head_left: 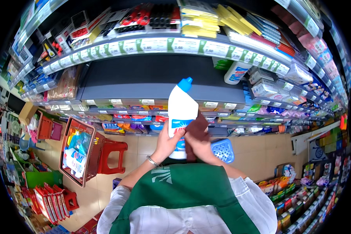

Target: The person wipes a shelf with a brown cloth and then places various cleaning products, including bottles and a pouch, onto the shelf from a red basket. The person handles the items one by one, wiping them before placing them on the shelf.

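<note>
A white plastic cleaner bottle with a blue angled nozzle cap stands upright before my chest. My left hand is wrapped around its lower body, over a blue label that bears writing. In my right hand is a dark brown cloth, pressed near the bottle's right side and slightly blurred. Part of the cloth hangs below the fingers. Behind the bottle runs a dark grey shelf board. A similar white bottle stands at that shelf's right end, beside green packs.
On the left, a brown-red plastic basket holding bottles rests on a red stool. A blue plastic basket or stool sits on the floor to the right. Above, a shelf with price strips carries pens and notebooks. Low shelves hold packaged goods.
</note>
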{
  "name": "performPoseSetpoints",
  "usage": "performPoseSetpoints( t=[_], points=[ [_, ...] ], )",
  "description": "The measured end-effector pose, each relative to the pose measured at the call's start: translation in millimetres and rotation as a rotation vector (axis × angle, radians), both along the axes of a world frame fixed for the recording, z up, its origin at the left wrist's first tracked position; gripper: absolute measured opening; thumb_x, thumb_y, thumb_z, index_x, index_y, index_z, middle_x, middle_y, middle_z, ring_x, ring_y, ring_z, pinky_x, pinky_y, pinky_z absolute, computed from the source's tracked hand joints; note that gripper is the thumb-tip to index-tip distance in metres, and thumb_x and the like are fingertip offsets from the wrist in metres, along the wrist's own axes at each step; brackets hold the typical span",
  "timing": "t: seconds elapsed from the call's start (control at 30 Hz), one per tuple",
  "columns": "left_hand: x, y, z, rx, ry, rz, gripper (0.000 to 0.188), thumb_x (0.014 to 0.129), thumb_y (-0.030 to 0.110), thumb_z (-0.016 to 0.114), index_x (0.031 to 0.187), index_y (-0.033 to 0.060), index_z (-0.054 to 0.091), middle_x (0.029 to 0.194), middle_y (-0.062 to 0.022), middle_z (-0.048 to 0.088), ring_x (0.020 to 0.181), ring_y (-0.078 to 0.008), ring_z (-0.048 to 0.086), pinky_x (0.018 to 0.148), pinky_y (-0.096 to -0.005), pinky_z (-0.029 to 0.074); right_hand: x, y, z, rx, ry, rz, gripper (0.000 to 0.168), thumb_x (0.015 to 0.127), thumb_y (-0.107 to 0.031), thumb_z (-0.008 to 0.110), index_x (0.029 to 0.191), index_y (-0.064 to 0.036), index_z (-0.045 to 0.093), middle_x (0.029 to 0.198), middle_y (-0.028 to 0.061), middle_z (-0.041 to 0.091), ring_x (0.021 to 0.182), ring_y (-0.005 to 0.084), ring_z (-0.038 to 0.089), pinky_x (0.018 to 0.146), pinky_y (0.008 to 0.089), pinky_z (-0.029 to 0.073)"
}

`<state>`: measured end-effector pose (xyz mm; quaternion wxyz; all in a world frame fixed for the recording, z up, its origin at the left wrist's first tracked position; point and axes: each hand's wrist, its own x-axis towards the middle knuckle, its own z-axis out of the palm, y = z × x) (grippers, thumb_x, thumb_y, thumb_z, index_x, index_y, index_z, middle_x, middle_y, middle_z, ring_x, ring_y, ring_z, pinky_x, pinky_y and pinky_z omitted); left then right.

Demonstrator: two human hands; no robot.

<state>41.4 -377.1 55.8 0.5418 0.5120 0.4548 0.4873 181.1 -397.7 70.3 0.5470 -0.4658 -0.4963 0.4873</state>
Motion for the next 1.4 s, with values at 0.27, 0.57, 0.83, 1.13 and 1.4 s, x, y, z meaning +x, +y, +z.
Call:
performPoseSetpoints(
  t=[0.27, 0.57, 0.83, 1.13, 1.4],
  points=[
    [-45.0, -3.1, -3.9, -0.32, -0.659, -0.174, 0.068, 0.092, 0.056, 0.018, 0.133, 0.0039, 0.032, 0.124, -0.0103, 0.049, 0.111, -0.0202, 0.05, 0.094, -0.033, 0.041, -21.4, -7.7, -7.4, -0.205, 0.079, 0.151, 0.035, 0.08, -0.012, 0.064, 0.111, -0.001, 0.052, 0.103, 0.0052, 0.056, 0.098, 0.0131, 0.054, 0.086, 0.0266, 0.043],
    [-55.1, -14.2, -54.6, -0.676, -1.147, -0.353, 0.062, 0.092, 0.052, 0.033, 0.135, 0.007, 0.032, 0.13, -0.0084, 0.043, 0.118, -0.0216, 0.043, 0.098, -0.0354, 0.038, -47.5, -14.5, 25.9, 0.579, -0.938, 0.248, 0.084, 0.07, -0.044, 0.065, 0.138, -0.012, 0.028, 0.145, 0.0196, 0.013, 0.135, 0.0368, 0.011, 0.106, 0.0546, 0.01],
    [-46.5, -14.9, -24.6, -0.555, -0.682, -0.116, 0.04, 0.094, 0.034, 0.042, 0.125, 0.0103, 0.039, 0.115, -0.0059, 0.053, 0.1, -0.0152, 0.055, 0.081, -0.0314, 0.049, -66.7, 52.0, 66.0, 0.68, -1.126, 0.446, 0.063, 0.062, -0.034, 0.071, 0.122, -0.022, 0.053, 0.144, 0.0153, 0.022, 0.134, 0.0383, 0.012, 0.104, 0.0615, 0.004],
    [-45.7, -17.9, -54.6, -0.43, -0.605, -0.071, 0.063, 0.09, 0.061, 0.021, 0.109, 0.0081, 0.051, 0.089, -0.0044, 0.059, 0.076, -0.0133, 0.058, 0.065, -0.0277, 0.049, -72.1, 83.5, 44.5, -0.093, 0.162, 0.311, 0.052, 0.09, -0.031, 0.05, 0.129, 0.001, 0.039, 0.139, 0.0098, 0.03, 0.128, 0.0177, 0.028, 0.103, 0.0319, 0.026],
    [-51.5, -11.1, -35.2, -0.171, -0.314, -0.077, 0.058, 0.096, 0.042, 0.028, 0.137, 0.0002, 0.023, 0.132, -0.0115, 0.036, 0.121, -0.0188, 0.035, 0.1, -0.0301, 0.029, -56.3, 43.0, 14.9, -0.374, 0.268, 0.356, 0.059, 0.094, -0.046, 0.033, 0.129, 0.001, 0.038, 0.13, 0.0108, 0.042, 0.12, 0.018, 0.04, 0.102, 0.0314, 0.029]
  ],
)
